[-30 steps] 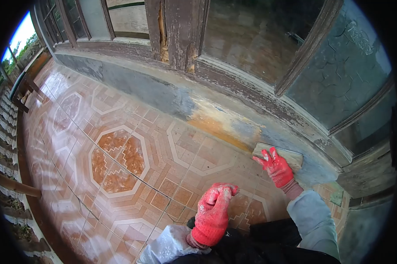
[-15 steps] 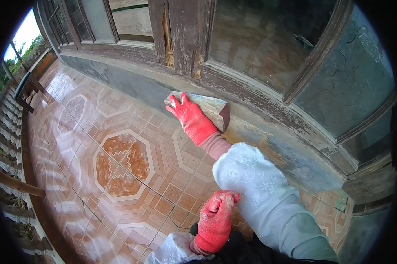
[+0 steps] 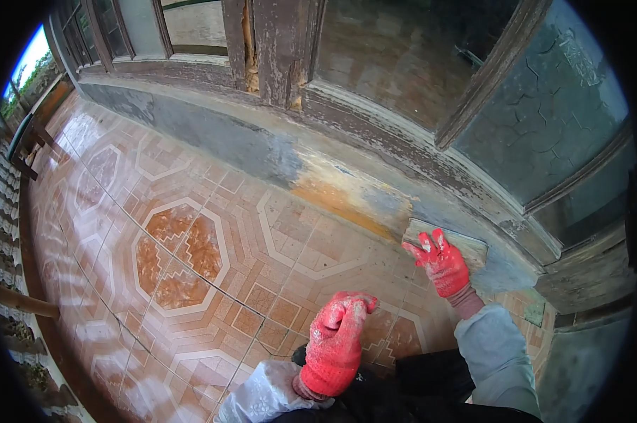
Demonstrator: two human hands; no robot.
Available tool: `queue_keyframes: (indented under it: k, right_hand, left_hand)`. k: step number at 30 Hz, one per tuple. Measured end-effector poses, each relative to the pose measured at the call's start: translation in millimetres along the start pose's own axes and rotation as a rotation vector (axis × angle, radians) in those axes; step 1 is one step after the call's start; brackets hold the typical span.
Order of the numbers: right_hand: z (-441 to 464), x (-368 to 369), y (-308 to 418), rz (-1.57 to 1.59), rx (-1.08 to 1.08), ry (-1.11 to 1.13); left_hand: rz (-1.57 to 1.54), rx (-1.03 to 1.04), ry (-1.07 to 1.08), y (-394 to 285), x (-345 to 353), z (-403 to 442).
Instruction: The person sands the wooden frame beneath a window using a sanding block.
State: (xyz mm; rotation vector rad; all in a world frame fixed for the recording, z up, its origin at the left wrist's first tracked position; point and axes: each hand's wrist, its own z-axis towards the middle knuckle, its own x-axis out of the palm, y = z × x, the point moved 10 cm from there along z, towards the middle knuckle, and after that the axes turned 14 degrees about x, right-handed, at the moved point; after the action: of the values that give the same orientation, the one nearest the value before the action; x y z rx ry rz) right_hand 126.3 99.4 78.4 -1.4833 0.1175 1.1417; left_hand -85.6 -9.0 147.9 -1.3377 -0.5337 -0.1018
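My right hand (image 3: 443, 266), in a red glove smeared with white, grips a sanding block (image 3: 476, 251) and presses it against the low wall near its right end. The block looks like a flat wooden piece; its face against the wall is hidden. Left of it, the wall (image 3: 354, 190) has a patch of yellow, orange and pale grey. My left hand (image 3: 332, 347), also in a red glove, hovers over the floor in front of me with its fingers curled closed. Nothing shows in it.
Above the low wall runs a worn wooden window frame (image 3: 375, 116) with peeling paint and glass panes. Patterned tiles (image 3: 181, 254) cover the floor. A balustrade (image 3: 1, 211) borders the left side, with a dark bench (image 3: 23, 144) beside it farther back.
My right hand has slid the sanding block along the wall to the right and nearer to me, uncovering the orange-yellow patch. The left hand stays curled in about the same place.
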Motion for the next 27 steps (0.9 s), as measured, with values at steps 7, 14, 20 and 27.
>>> queue_keyframes:
  k: [7,14,20,27]
  right_hand:
    - [137.8,-49.2,95.1,-1.078,-0.138,-0.488]
    - [296.1,-146.6,165.2,-0.086,-0.102,-0.389]
    - [197.9,-115.9,99.1,-0.098,-0.004,-0.389]
    - [8.7,9.3,30.1,-0.966,-0.309,-0.339]
  left_hand:
    - [0.033,0.059,0.017,-4.9,1.0,1.9]
    - [0.066,0.0,-0.088,-5.1,-13.4,7.9]
    - [0.022,0.056,-0.105,-3.0,-17.8,5.7]
    - [0.046,0.028,-0.071,-6.8,-13.2,7.4]
